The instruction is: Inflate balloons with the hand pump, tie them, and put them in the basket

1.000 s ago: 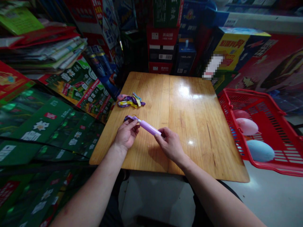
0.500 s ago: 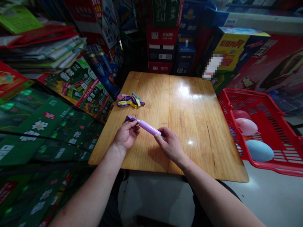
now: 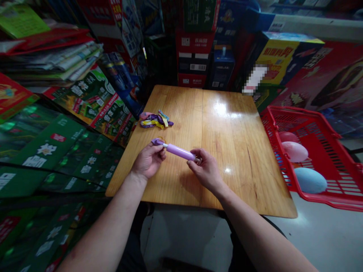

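A purple balloon hand pump (image 3: pixel 180 152) is held above the wooden table (image 3: pixel 227 143), lying nearly level between my hands. My left hand (image 3: pixel 149 160) is closed, pinching a limp purple balloon (image 3: pixel 157 141) on the pump's pale nozzle (image 3: pixel 165 145). At the pump's other end, my right hand (image 3: pixel 204 168) has its fingers closed around the handle, mostly hidden by the fingers. A small pile of uninflated balloons (image 3: pixel 155 120), purple, yellow, pink and blue, lies on the table beyond my left hand.
To the right of the table, a red plastic basket (image 3: pixel 347 162) holds inflated balloons, among them a blue balloon (image 3: pixel 310 180) and a pink balloon (image 3: pixel 295 151). Green cartons (image 3: pixel 56 151) are stacked along the left side. More boxes (image 3: pixel 195 56) stand behind the table.
My right hand has shifted slightly right, and the pump has turned closer to level. More of the handle end shows beyond the purple barrel. The left hand keeps its pinch at the nozzle.
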The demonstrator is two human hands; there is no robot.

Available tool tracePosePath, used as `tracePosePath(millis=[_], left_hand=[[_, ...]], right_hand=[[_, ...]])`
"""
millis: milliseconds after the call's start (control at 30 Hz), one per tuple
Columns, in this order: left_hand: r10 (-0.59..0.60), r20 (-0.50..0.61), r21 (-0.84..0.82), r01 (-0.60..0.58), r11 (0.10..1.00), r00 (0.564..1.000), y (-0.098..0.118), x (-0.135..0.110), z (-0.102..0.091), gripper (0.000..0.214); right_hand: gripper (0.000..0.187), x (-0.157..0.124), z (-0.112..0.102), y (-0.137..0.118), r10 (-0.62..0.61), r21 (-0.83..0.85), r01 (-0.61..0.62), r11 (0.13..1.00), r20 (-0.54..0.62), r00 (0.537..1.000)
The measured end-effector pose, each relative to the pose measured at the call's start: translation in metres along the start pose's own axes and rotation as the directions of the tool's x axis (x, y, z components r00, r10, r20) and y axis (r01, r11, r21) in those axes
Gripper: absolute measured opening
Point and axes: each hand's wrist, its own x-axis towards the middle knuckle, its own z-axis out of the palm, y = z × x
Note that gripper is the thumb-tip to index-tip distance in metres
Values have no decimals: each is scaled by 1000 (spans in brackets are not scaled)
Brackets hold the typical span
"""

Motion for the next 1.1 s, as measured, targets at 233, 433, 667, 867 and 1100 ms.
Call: tracePosePath(millis=[233,433,667,867,1100], left_hand=[[115,65,164,-124,979,991,6,0,-4,21],[99,119,231,-124,965,988,10,-5,-7,24],[152,138,382,-194,904,979,11,-5,-7,25],[95,145,426,-149,893,985,10,-6,-7,25],[141,124,359,-177,917,982,11,-7,-4,28]], right_hand=[[25,4,-10,-3,-28,-18,27,999,-37,999],[24,5,-17,-5,-24,-12,24,1000,-30,999],[22,5,-20,-7,-4,-10,4,1000,-28,1000],[26,4,-18,-5,-17,1,17,1000,-8,1000],[19,2,-18,-11,27,5,-27,1000,43,999]])
